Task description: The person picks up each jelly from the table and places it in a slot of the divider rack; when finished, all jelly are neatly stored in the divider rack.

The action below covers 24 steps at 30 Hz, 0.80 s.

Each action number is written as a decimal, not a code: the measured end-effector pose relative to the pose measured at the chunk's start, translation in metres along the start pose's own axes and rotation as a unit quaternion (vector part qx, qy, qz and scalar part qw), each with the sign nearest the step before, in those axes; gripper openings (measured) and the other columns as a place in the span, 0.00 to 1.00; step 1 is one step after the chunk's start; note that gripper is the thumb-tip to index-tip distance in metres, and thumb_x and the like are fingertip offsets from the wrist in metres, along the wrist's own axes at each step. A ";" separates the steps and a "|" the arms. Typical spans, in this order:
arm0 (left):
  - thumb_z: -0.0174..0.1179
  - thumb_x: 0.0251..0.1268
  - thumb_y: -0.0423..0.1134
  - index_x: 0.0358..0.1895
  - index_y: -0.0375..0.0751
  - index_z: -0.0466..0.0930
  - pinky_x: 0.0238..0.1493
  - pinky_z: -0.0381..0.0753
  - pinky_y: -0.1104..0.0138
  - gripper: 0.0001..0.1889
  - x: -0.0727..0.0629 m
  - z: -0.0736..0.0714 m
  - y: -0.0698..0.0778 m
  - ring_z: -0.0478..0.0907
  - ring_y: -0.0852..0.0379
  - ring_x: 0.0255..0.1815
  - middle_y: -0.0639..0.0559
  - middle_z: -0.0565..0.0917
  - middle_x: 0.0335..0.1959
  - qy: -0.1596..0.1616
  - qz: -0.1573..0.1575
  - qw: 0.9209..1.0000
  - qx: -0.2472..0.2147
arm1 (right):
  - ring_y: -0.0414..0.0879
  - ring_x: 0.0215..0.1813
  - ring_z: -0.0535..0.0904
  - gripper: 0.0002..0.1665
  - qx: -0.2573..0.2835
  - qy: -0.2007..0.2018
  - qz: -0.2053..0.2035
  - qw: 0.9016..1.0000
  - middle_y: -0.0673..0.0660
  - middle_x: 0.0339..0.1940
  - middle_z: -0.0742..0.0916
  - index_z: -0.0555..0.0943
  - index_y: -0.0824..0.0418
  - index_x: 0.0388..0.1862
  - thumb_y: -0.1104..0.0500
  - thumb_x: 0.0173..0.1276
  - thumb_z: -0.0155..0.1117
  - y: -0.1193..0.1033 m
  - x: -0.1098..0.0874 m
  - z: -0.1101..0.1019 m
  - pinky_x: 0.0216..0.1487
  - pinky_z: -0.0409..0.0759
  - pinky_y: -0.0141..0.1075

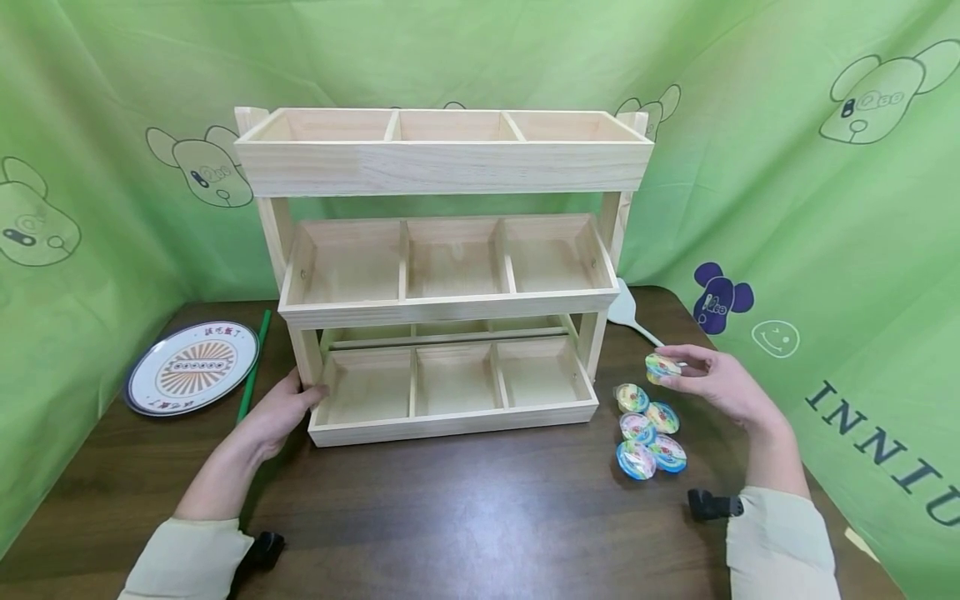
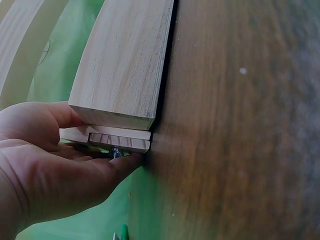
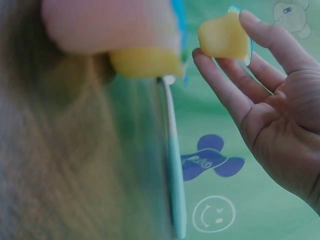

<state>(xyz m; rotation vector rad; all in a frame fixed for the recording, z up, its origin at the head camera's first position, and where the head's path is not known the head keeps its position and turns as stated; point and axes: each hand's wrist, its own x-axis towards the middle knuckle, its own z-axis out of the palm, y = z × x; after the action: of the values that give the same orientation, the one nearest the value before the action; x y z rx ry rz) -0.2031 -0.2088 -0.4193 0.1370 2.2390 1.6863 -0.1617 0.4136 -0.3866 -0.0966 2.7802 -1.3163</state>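
The green backdrop (image 1: 862, 250) reads "INNIU"; the plate's (image 1: 191, 369) characters are illegible.

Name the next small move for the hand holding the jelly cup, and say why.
Probably carry the jelly cup leftward to a bottom compartment of the wooden shelf: the right hand pinches it in the air, while the left hand steadies the shelf.
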 end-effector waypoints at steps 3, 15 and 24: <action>0.46 0.78 0.32 0.78 0.24 0.31 0.73 0.39 0.35 0.38 -0.002 -0.001 -0.001 0.42 0.31 0.78 0.22 0.46 0.77 0.006 0.003 1.000 -0.001 | 0.31 0.55 0.78 0.34 -0.001 -0.013 -0.011 1.000 0.64 0.62 0.81 0.75 0.62 0.70 0.52 0.69 0.72 -0.009 0.002 0.001 0.51 0.76 0.25; 0.51 0.79 0.34 0.79 0.25 0.35 0.73 0.43 0.36 0.39 -0.009 -0.002 -0.005 0.46 0.33 0.77 0.24 0.50 0.77 0.002 0.028 1.000 0.002 | 0.36 0.57 0.82 0.29 0.053 -0.069 -0.074 0.993 0.53 0.59 0.85 0.76 0.64 0.67 0.60 0.70 0.70 -0.051 -0.003 0.014 0.52 0.81 0.32; 0.54 0.76 0.31 0.80 0.31 0.29 0.74 0.41 0.38 0.45 -0.021 -0.003 -0.009 0.35 0.34 0.80 0.28 0.38 0.80 -0.040 0.044 0.998 -0.030 | 0.35 0.64 0.77 0.28 0.067 -0.097 -0.129 0.985 0.60 0.63 0.82 0.78 0.63 0.65 0.62 0.67 0.72 -0.082 0.004 0.039 0.57 0.77 0.28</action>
<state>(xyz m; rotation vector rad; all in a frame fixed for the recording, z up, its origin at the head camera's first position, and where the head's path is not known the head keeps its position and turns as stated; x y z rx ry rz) -0.1838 -0.2200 -0.4227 0.2870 2.1512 1.7572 -0.1603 0.3315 -0.3476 -0.5637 2.5726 -1.4566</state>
